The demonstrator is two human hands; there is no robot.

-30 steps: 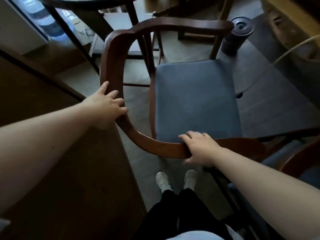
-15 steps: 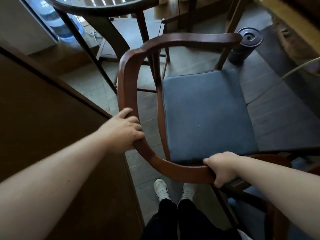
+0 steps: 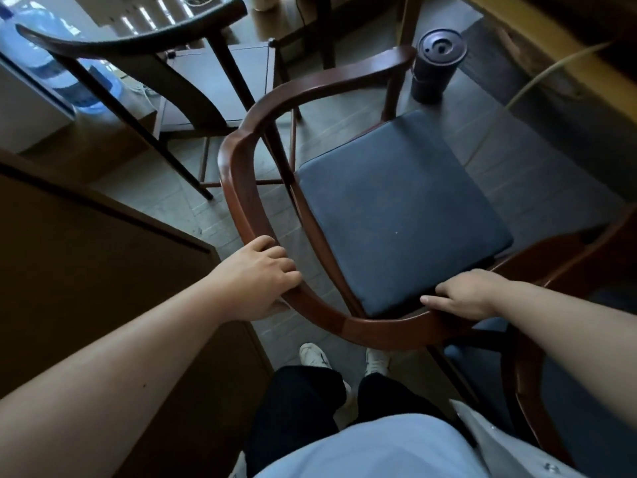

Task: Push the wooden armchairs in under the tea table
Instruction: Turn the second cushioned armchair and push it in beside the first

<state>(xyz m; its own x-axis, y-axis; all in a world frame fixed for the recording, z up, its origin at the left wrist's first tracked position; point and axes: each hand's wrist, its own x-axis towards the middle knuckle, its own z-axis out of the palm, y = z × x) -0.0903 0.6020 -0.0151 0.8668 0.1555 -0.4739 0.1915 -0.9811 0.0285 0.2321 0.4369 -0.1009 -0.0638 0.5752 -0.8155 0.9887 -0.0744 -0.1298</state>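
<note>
A wooden armchair with a curved reddish-brown back rail and a dark blue seat cushion stands right in front of me. My left hand is wrapped around the rail on its left bend. My right hand lies on the rail's near right part, fingers partly stretched out toward the cushion. The tea table, yellowish wood, runs along the upper right, beyond the chair's front. A second reddish armchair with a blue seat is at the lower right, partly hidden by my right arm.
A dark chair stands at the upper left, with a blue water bottle behind it. A black cylindrical bin sits on the floor by the armchair's far arm. A brown cabinet fills the left side. My feet are behind the chair.
The chair has slid and turned so its front points more toward the upper right. My right hand has loosened from a full grip to lying on the rail.
</note>
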